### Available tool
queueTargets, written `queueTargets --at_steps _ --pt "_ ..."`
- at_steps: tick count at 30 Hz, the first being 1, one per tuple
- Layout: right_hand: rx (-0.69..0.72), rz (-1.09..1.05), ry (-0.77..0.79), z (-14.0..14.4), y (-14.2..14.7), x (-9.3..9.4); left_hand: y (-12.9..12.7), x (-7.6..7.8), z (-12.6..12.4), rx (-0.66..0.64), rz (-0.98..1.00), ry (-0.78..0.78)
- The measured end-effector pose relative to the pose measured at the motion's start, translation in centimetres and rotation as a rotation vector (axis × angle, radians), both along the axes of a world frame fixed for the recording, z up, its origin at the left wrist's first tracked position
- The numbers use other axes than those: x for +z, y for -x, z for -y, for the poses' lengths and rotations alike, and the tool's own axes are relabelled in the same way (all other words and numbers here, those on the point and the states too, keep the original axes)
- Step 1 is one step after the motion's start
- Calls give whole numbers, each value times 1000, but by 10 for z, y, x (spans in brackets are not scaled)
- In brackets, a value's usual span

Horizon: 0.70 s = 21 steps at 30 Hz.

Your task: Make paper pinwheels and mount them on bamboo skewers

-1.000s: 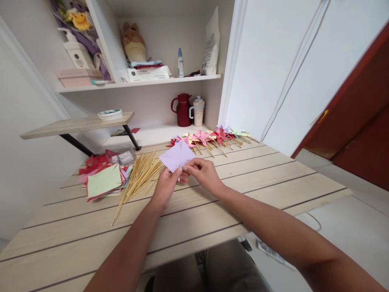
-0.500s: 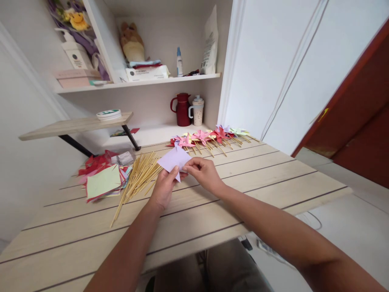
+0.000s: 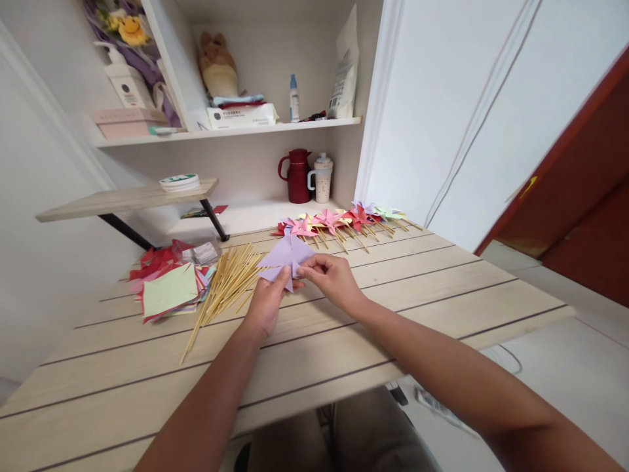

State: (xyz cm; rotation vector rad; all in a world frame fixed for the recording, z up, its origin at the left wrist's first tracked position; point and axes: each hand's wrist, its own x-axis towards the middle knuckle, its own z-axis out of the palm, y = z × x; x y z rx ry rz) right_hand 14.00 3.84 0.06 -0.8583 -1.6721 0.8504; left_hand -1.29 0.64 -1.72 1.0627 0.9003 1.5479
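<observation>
A purple paper square [image 3: 284, 254] with slits cut in from its corners is held above the table between both hands. My left hand [image 3: 269, 298] grips its near left side, thumb on top and fingers beneath. Pinched at the paper's right side are the fingers of my right hand [image 3: 330, 275], close to a cut corner. Just left of the paper lies a loose bundle of thin wooden sticks [image 3: 227, 282]. Finished paper pinwheels [image 3: 329, 223] on sticks lie in a row behind it.
A pile of cut paper sheets [image 3: 170, 290], pale green on top, lies at the left beside a clear plastic bag [image 3: 204, 252]. A small raised shelf [image 3: 122, 202] stands behind. A red jug [image 3: 298, 177] and a cup [image 3: 323, 180] stand at the back.
The purple paper has turned slightly in my hands, and its slits show more clearly. My hands stay nearly in place; the view has shifted a little.
</observation>
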Motion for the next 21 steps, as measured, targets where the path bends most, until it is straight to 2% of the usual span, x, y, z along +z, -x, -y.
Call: queueTargets --at_steps 9,21 --pt "-29 3 -2 2 0 3 1 1 0 6 -55 16" --pt "-39 21 -41 3 1 3 -3 6 3 110 -109 -94"
